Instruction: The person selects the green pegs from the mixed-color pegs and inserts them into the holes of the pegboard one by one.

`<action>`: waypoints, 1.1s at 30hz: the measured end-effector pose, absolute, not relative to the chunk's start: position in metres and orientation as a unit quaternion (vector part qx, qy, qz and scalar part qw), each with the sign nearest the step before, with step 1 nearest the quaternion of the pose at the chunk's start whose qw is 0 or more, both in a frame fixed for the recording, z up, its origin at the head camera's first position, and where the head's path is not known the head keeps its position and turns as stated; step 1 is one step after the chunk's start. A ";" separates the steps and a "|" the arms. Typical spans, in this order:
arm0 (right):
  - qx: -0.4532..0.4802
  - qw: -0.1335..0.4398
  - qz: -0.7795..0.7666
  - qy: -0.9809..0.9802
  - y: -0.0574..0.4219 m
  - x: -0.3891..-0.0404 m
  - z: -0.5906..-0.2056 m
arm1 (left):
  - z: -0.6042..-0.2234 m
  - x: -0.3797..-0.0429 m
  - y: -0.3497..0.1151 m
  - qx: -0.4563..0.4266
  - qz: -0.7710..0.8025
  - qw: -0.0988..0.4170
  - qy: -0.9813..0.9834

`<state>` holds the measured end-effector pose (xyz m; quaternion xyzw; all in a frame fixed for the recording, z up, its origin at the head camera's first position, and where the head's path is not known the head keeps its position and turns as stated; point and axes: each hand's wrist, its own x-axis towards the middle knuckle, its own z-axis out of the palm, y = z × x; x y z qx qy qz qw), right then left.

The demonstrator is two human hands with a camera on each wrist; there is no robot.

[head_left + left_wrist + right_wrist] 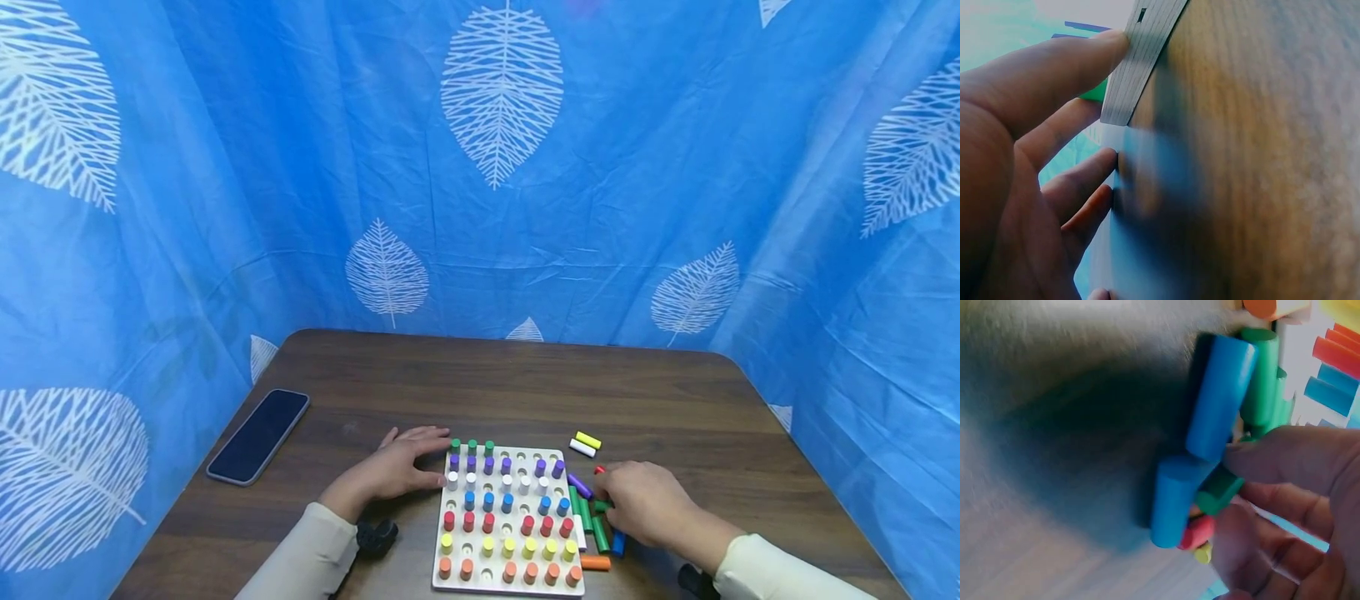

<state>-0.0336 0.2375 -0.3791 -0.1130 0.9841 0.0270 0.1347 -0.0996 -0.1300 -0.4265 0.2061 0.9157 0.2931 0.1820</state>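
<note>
One green peg (602, 506) lies to the right of the pegboard (477, 523), at the fingertips of the right hand (645, 504), which is much nearer to it than the left hand (400, 467). In the head view it shows on the pegboard side of those fingers, its long axis roughly crosswise, toward the pegboard's right edge. I judge this the relation that matters, since the seated pegs (488, 523) stand upright. The right thumb and fingers are set narrow about the green peg; whether they grip it, I cannot tell.

Also right of the pegboard lie a red peg (599, 471), partly hidden by the hand, a purple peg (580, 486), more green pegs (600, 535) and two blue pegs (1221, 397). An orange peg (596, 563) is just beside the pegboard's near right corner; a yellow peg (588, 439) and a white peg (582, 448) lie past its far right corner.

At the pegboard's left edge, the left thumb touches the side, the fingers loosely spread.

A phone (258, 437) lies well left of the pegboard on the counter (487, 383); a blue cloth (480, 225) hangs beyond.
</note>
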 end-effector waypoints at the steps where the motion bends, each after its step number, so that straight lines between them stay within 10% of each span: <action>1: -0.118 0.130 0.030 0.984 0.237 -0.034 -0.377 | -0.427 -0.100 -0.130 0.207 0.293 0.182 0.916; 33: -0.135 0.065 -0.042 0.988 0.261 -0.047 -0.338 | -0.429 -0.100 -0.130 0.201 0.288 0.180 0.919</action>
